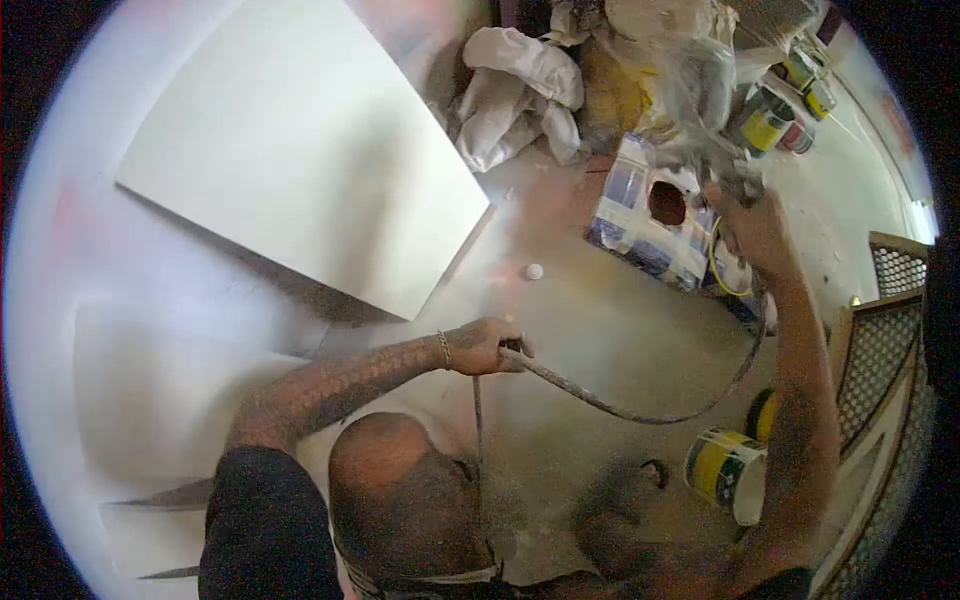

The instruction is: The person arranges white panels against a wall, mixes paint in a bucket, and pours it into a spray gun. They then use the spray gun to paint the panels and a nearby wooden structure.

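Note:
My left hand [492,345], with a chain bracelet at the wrist, is closed around a dusty hose [620,412]. From there the hose sags and curves up toward my right forearm; another length hangs down below the left hand. My right hand [752,235] is raised at the upper right, its fingers wrapped around what looks like a grey spray gun [735,182], blurred and partly hidden. Just left of it lies a taped box [625,215] with a dark round hole. A large white panel [290,150] slants across the upper left, apart from both hands.
Crumpled white cloth [525,90] and plastic sheeting [700,70] are heaped at the back. Paint cans stand at upper right [765,120] and lower right [722,470]. A small white round object [535,271] is on the floor. Lattice panels [880,370] line the right. A person's head [400,490] shows below.

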